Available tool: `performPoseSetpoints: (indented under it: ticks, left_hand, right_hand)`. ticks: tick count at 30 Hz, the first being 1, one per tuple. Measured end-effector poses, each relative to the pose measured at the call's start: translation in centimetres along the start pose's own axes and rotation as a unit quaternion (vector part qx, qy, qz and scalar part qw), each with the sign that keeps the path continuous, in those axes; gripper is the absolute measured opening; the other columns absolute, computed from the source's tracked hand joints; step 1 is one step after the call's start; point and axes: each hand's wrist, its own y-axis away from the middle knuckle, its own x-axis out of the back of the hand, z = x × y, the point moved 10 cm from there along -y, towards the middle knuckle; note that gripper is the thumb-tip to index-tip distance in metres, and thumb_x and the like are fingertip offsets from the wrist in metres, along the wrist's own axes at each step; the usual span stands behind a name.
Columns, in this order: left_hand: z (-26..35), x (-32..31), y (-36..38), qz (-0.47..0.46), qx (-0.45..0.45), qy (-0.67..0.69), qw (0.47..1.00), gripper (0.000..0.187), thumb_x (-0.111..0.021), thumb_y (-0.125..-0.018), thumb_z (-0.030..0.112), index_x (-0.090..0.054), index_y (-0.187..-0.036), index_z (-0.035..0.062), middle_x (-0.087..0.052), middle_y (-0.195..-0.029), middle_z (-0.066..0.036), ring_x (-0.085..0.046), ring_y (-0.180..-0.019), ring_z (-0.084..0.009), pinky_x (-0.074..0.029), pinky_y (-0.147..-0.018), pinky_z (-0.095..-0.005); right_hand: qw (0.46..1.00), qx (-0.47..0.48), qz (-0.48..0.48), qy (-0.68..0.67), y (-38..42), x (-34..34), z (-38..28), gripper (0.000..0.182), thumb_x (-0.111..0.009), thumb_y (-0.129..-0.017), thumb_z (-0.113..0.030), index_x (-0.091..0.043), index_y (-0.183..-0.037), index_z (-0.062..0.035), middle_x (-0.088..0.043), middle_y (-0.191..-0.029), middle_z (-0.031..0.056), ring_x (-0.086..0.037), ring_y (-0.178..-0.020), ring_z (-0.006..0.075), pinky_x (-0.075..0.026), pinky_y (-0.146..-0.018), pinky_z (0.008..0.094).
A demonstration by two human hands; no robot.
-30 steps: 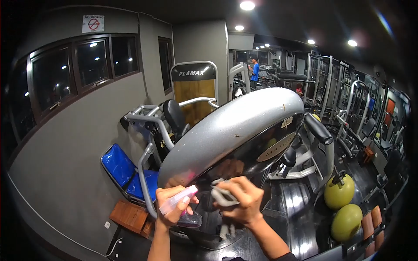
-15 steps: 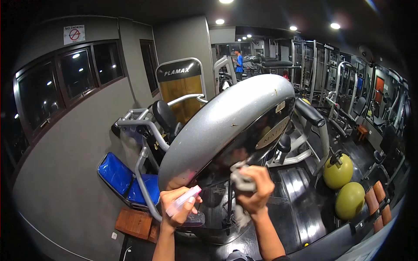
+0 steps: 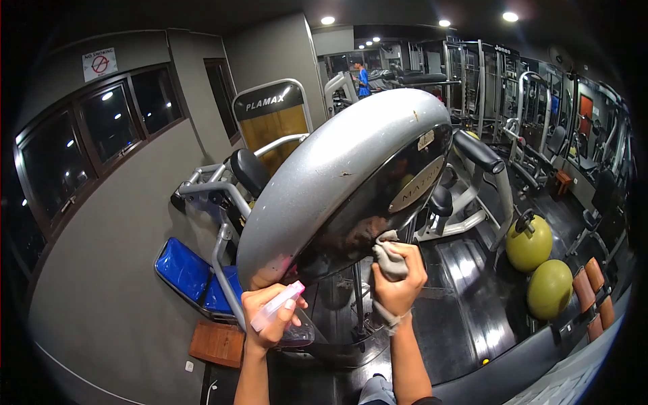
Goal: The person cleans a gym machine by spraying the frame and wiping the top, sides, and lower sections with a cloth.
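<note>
My left hand (image 3: 264, 312) is wrapped round a clear spray bottle (image 3: 278, 307) with a pink and white trigger head, held near the lower end of the machine's silver frame. In my right hand (image 3: 403, 287) a crumpled grey cloth (image 3: 389, 259) is bunched, and a loose end of it trails by the wrist. The cloth is at the lower edge of the glossy black panel (image 3: 351, 236) of the exercise machine; whether it touches cannot be told. A curved silver frame (image 3: 337, 162) arches over that panel, which bears an oval MATRIX plate (image 3: 416, 188).
To the left are a blue padded seat (image 3: 181, 268) and a wooden box (image 3: 214, 343). Two green balls (image 3: 549, 289) rest at the right near brown pads (image 3: 586, 293). Behind stands a PLAMAX machine (image 3: 270, 121). A person in blue (image 3: 363, 81) is far back.
My right hand and the cloth have moved slightly up, and the cloth is less blurred. The left hand keeps its hold on the spray bottle. The whole view has shifted a little.
</note>
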Motion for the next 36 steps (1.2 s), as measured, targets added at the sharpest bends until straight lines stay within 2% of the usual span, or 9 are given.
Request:
performPoseSetpoints:
  ticks: [4,6,11,18,24,26,30,34,36]
  left_hand:
    - [-0.6,0.0,0.4,0.013,-0.004,0.003,1.0,0.031,-0.06,-0.085,0.021,-0.069,-0.089,-0.0082,-0.071,-0.074,-0.012,-0.064,-0.051,-0.0127,-0.049,-0.049,-0.0232]
    - [-0.6,0.2,0.7,0.033,-0.012,-0.025,0.999,0.03,-0.06,-0.085,0.021,-0.068,-0.086,-0.0076,-0.07,-0.072,-0.011,-0.064,-0.051,-0.0129,-0.049,-0.049,-0.0234]
    - [-1.1,-0.5,1.9,0.06,0.014,-0.051,0.997,0.035,-0.06,-0.085,0.025,-0.065,-0.081,-0.0085,-0.068,-0.069,-0.013,-0.063,-0.048,-0.0148,-0.049,-0.046,-0.0245]
    - [-1.8,-1.0,2.3,0.099,0.016,-0.037,0.994,0.032,-0.06,-0.087,0.024,-0.064,-0.074,-0.0054,-0.063,-0.061,-0.009,-0.062,-0.048,-0.0138,-0.047,-0.048,-0.0245]
    - [-1.9,0.9,3.8,0.149,0.018,0.013,0.989,0.035,-0.06,-0.086,0.028,-0.064,-0.077,-0.0061,-0.064,-0.066,-0.01,-0.062,-0.05,-0.013,-0.047,-0.049,-0.0245]
    - [-2.1,2.2,4.6,0.167,0.019,0.004,0.986,0.045,-0.059,-0.084,0.036,-0.061,-0.078,-0.0079,-0.066,-0.069,-0.015,-0.062,-0.048,-0.0166,-0.051,-0.049,-0.0264]
    - [-2.2,3.5,5.3,0.16,0.009,0.026,0.987,0.033,-0.063,-0.083,0.027,-0.063,-0.08,-0.0064,-0.066,-0.073,-0.012,-0.063,-0.055,-0.0126,-0.05,-0.053,-0.0241]
    - [-2.6,3.9,5.5,0.194,0.009,0.062,0.979,0.027,-0.065,-0.082,0.022,-0.062,-0.08,-0.0057,-0.065,-0.074,-0.011,-0.063,-0.056,-0.0119,-0.05,-0.054,-0.0239]
    - [-2.7,4.2,5.7,0.199,-0.013,0.062,0.978,0.023,-0.067,-0.081,0.018,-0.062,-0.081,-0.0044,-0.065,-0.074,-0.01,-0.061,-0.055,-0.011,-0.05,-0.054,-0.0235]
  right_hand:
    - [0.987,0.069,-0.132,-0.056,3.5,-3.4,-2.1,0.043,-0.082,-0.056,-0.011,-0.069,-0.098,-0.0115,-0.067,-0.093,0.0097,-0.068,-0.083,0.0272,-0.054,-0.071,0.0362]
    - [0.982,0.048,-0.176,-0.053,5.3,-4.8,-1.9,0.041,-0.081,-0.056,-0.01,-0.067,-0.095,-0.0076,-0.067,-0.092,0.0124,-0.067,-0.084,0.0307,-0.054,-0.075,0.037]
    - [0.999,-0.022,0.022,-0.034,3.0,-1.2,2.3,0.031,-0.078,-0.066,-0.002,-0.062,-0.092,-0.0027,-0.065,-0.092,0.015,-0.066,-0.084,0.0317,-0.052,-0.077,0.0367]
    - [0.997,-0.016,-0.032,-0.071,4.9,-3.1,-0.8,0.038,-0.08,-0.061,-0.002,-0.063,-0.095,-0.0041,-0.065,-0.092,0.014,-0.066,-0.084,0.0314,-0.052,-0.077,0.0372]
    - [0.977,0.108,-0.176,-0.043,7.6,-6.4,-3.8,0.046,-0.083,-0.053,-0.011,-0.07,-0.098,-0.0139,-0.065,-0.096,0.0084,-0.068,-0.079,0.0283,-0.055,-0.067,0.0361]
    - [0.984,0.122,-0.123,-0.045,6.3,-4.9,-3.6,0.049,-0.083,-0.052,-0.01,-0.07,-0.098,-0.0138,-0.066,-0.096,0.0093,-0.068,-0.08,0.0281,-0.055,-0.066,0.0367]
    - [0.995,0.084,-0.024,-0.045,6.1,-3.8,-2.9,0.046,-0.086,-0.058,-0.008,-0.069,-0.1,-0.011,-0.067,-0.096,0.0106,-0.069,-0.079,0.0276,-0.056,-0.067,0.0357]
    - [0.973,0.15,-0.176,-0.017,8.3,-7.1,-6.1,0.041,-0.084,-0.059,-0.013,-0.073,-0.099,-0.0153,-0.067,-0.094,0.0069,-0.068,-0.077,0.025,-0.055,-0.065,0.0341]
    - [0.978,0.138,-0.156,-0.026,7.8,-6.6,-5.5,0.042,-0.084,-0.058,-0.012,-0.073,-0.099,-0.0149,-0.066,-0.092,0.0072,-0.068,-0.077,0.024,-0.055,-0.064,0.0337]
